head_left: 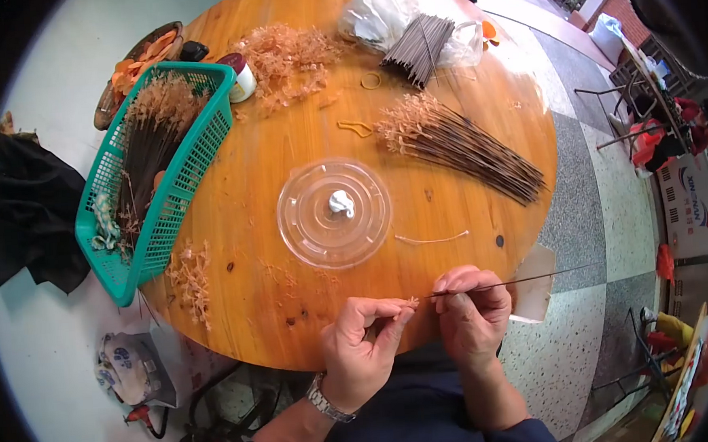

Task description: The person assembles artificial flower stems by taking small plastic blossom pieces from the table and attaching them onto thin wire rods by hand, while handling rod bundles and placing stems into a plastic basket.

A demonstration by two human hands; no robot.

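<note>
Near the table's front edge, my left hand [366, 346] pinches a small pale-orange flower piece [412, 302] between thumb and forefinger. My right hand [473, 307] is closed on a thin dark stem [540, 277], which points out to the right. The stem's left tip meets the flower piece at my left fingertips. Beyond my hands lies a round clear plastic lid [306, 240] with a white lump [341, 204] on it. A short pale strand [432, 239] rests to the right of the lid.
A green basket [178, 195] of flowered stems stands at the left. Loose orange flowers [279, 59], a jar [240, 82] and a stem bundle [420, 47] are at the back. Flowered stems [479, 152] lie at the right, small orange sprigs [192, 283] at the front left.
</note>
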